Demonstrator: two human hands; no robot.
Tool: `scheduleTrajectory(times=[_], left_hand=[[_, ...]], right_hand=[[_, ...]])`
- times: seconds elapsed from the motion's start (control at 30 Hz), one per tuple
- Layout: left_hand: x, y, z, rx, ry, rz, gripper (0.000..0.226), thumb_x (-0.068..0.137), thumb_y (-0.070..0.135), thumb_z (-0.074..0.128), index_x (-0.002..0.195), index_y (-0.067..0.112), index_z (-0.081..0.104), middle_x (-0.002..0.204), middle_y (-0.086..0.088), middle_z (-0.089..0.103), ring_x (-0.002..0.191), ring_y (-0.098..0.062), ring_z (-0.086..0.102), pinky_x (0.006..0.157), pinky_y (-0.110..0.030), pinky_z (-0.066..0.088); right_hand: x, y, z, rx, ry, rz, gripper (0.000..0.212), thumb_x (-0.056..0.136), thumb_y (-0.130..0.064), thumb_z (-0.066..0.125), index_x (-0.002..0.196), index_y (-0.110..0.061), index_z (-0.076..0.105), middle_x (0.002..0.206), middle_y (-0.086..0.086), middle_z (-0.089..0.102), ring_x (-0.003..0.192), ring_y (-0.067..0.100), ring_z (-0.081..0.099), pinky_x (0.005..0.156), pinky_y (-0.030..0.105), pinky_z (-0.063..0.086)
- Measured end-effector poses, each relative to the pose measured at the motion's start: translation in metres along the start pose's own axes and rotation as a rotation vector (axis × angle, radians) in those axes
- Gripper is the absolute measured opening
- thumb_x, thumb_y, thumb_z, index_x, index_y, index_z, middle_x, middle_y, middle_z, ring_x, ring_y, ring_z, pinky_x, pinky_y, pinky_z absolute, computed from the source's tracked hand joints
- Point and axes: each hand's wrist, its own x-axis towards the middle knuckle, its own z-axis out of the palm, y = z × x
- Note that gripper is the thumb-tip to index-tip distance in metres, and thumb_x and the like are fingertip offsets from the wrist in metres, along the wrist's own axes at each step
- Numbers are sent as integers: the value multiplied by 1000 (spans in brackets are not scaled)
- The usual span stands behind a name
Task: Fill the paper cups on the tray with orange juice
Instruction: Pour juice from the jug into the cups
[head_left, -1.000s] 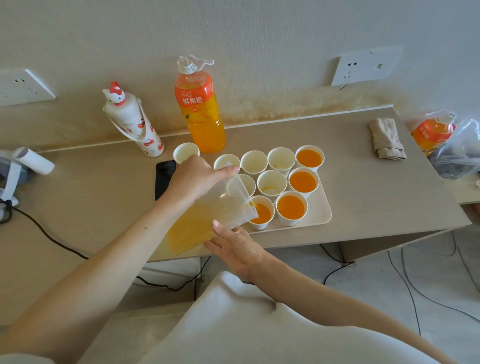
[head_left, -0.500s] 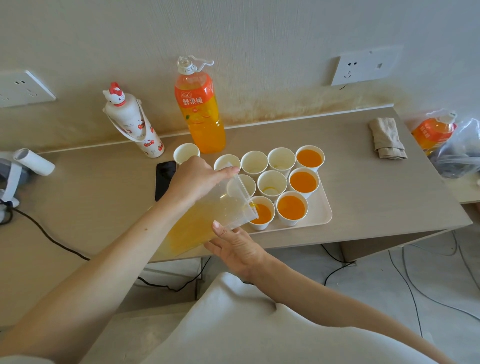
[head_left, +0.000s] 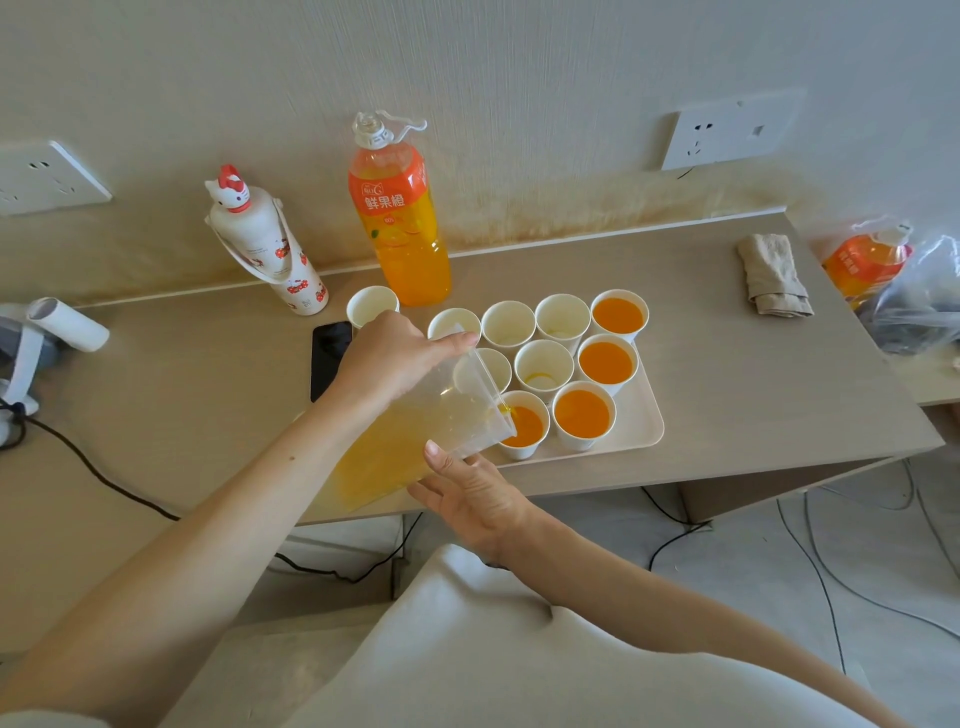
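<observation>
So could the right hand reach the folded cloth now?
Probably yes: the right hand could swing round the tray to the cloth, but it is propping the jug mid-pour.

One wide-angle camera sat on the person's head; it faced forward and down, close over the table (head_left: 727, 374); tray (head_left: 641, 418) near centre.

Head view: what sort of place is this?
Probably a bedroom or hotel-type room, not a kitchen: a plain desk set against a wall with a socket, a phone and a cartoon flask on it, and cables trailing over the floor.
</observation>
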Motion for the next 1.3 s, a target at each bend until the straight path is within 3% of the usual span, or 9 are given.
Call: scheduleTrajectory(times=[0.07,0.23,0.3,0.4,0.63,0.77,1.03,1.17,1.3], left_hand=[[1,-1,0,-6,-8,-2,61,74,66,66,69,5,59,60,-6,43,54,-18,43,55,-31,29],[-2,2,-1,14,0,-4,63,76,63,67,54,13,36,52,0,31,49,-16,34,52,-29,23],[-2,0,-1,8,-1,1,63,76,63,67,54,10,40,52,-1,35,49,-16,37,52,-29,25],[-1,-1,-1,-3,-12,8,62,75,66,65,69,4,61,62,-8,47,58,-20,47,57,-32,30],[-1,-3,1,9,6,-3,74,75,67,64,84,-6,68,73,-17,60,64,-22,54,60,-34,34],[-1,-3,2,27,3,-5,78,74,70,63,93,-5,70,87,-21,69,73,-31,65,62,-34,38],[-3,-1,0,21,3,-11,76,74,69,63,85,-6,69,72,-17,58,63,-22,53,60,-34,34],[-4,2,0,28,7,3,62,77,65,64,65,5,53,57,-5,43,54,-16,44,54,-29,29],[-4,3,0,32,2,7,60,77,64,65,60,9,47,53,0,37,51,-15,40,52,-28,27]], right_hand=[[0,0,0,-5,6,0,113,45,-42,96,141,-19,42,140,8,56,133,28,49,116,48,31],[1,1,1,1,29,12,117,42,-42,98,142,-17,42,139,7,57,131,26,51,113,44,35],[1,1,1,-7,25,15,115,43,-42,97,141,-18,42,138,7,57,131,26,51,114,45,35],[0,2,1,-1,25,17,115,42,-43,97,140,-17,43,140,8,55,133,28,48,115,46,33],[-2,1,1,-2,11,15,113,43,-42,97,140,-18,44,139,8,57,132,28,50,115,45,33],[-3,1,2,-1,1,13,112,43,-42,97,139,-18,44,139,8,57,132,28,50,116,47,31],[-5,0,3,3,-1,14,108,42,-42,97,135,-19,47,138,8,58,132,28,50,116,46,32],[-4,0,3,3,7,9,111,41,-42,97,136,-19,46,138,8,58,131,28,51,114,44,34],[-4,0,2,12,7,10,109,42,-42,97,136,-19,47,138,9,57,132,29,50,114,45,35]])
